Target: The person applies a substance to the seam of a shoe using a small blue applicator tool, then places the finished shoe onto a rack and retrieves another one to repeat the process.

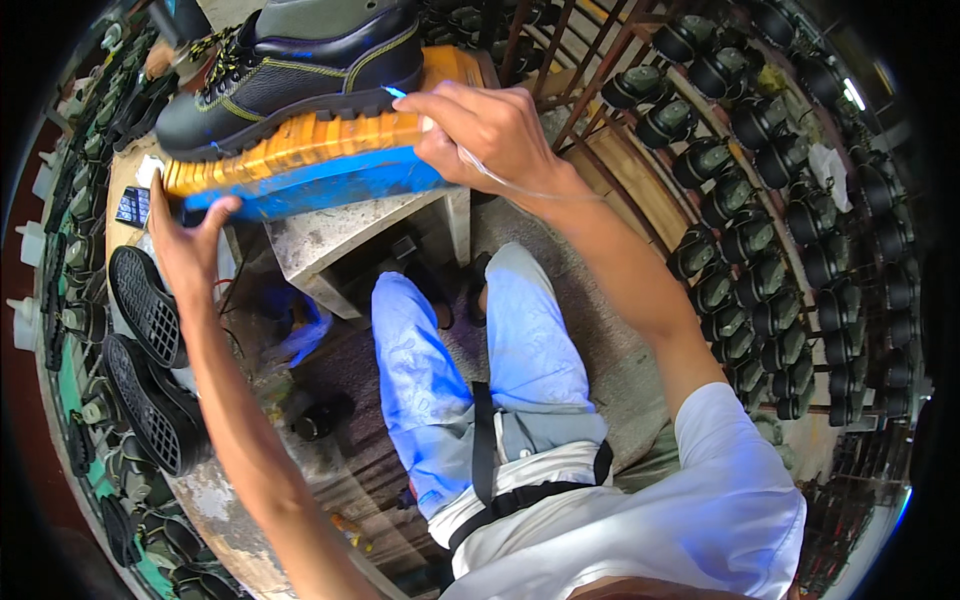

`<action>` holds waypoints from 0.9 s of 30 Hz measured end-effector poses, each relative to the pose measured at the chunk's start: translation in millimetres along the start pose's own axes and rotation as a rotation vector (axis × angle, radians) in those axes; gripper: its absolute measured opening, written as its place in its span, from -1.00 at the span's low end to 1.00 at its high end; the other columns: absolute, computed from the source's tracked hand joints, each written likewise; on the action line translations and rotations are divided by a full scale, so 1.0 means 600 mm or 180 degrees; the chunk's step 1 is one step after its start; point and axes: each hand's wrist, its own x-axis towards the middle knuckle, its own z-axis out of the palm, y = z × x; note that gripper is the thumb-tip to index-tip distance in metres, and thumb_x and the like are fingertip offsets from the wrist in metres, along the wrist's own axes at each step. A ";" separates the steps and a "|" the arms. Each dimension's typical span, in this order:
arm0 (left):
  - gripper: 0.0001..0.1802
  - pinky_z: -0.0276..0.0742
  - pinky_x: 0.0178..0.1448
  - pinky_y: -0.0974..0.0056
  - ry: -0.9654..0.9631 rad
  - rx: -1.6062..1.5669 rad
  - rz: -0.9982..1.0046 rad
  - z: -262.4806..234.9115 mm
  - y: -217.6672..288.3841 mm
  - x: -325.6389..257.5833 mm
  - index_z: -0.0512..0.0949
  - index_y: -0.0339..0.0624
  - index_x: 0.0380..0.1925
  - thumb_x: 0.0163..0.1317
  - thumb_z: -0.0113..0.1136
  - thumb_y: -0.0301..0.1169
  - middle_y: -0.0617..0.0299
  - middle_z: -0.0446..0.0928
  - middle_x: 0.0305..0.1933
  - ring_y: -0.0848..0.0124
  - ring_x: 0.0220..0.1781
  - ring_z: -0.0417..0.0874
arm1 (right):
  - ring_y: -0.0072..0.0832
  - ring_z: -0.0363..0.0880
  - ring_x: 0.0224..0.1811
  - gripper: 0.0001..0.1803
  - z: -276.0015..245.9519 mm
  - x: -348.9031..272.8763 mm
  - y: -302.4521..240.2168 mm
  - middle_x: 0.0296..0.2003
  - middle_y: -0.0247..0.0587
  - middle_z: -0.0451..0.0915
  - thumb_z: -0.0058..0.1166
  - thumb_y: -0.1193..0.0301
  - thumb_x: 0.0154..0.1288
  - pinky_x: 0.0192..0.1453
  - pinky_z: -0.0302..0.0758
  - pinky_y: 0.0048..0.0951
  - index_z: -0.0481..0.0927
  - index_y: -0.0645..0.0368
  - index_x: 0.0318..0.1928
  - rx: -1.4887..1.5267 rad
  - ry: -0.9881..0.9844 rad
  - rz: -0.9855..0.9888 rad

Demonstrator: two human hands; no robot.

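A black safety boot (pixel 290 85) with yellow stitching and a grey collar lies on an orange ribbed block with a blue side (pixel 330 180), its toe to the left. Pinched in my right hand (pixel 490 135) is a slim tool with a bright blue tip (pixel 394 92), touching or nearly touching the sole edge near the heel. A thin clear strand trails from this hand along the wrist. By the toe end of the block, my left hand (pixel 190 240) has thumb and fingers apart, the thumb close to the blue side. A small white piece (pixel 151 167) shows at its fingertip.
A pale stand (pixel 350 235) supports the block above my knees. Black soles (pixel 150 400) and a phone-like device (pixel 132 207) lie at left. Racks of black footwear (pixel 740 200) fill the right side, with more shoes along the left rim. Another person's hand (pixel 158 58) shows at upper left.
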 end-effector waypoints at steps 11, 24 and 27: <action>-0.92 0.45 0.50 0.01 0.0135 -0.1213 0.0966 -0.022 0.191 -0.189 0.80 -0.22 -0.27 0.27 0.42 -0.47 0.08 0.79 0.12 0.02 0.33 0.67 | -0.24 0.71 -0.49 -0.74 -0.012 0.029 -0.082 -0.40 -0.16 0.70 0.24 0.53 0.12 -0.42 0.66 -0.30 0.74 0.24 -0.13 0.0648 -0.0166 -0.0040; -0.36 0.30 0.60 0.07 0.0094 -0.0615 -0.0756 -0.029 0.128 -0.139 0.50 -0.44 0.35 0.69 -0.13 -0.03 -0.13 0.48 0.50 0.03 0.53 0.49 | -0.30 0.69 -0.44 -0.78 0.120 0.062 -0.067 -0.44 -0.17 0.67 0.19 0.47 0.29 -0.33 0.63 -0.31 0.78 0.20 -0.09 0.1185 0.0294 0.0349; -0.48 0.41 0.52 0.07 0.0390 -0.0180 -0.0617 -0.008 0.119 -0.131 0.48 -0.39 0.38 0.70 -0.10 -0.19 -0.16 0.55 0.43 -0.03 0.45 0.57 | -0.29 0.69 -0.46 -0.77 0.120 0.062 -0.059 -0.44 -0.18 0.67 0.18 0.47 0.28 -0.35 0.63 -0.31 0.78 0.19 -0.09 0.1155 0.0317 0.0415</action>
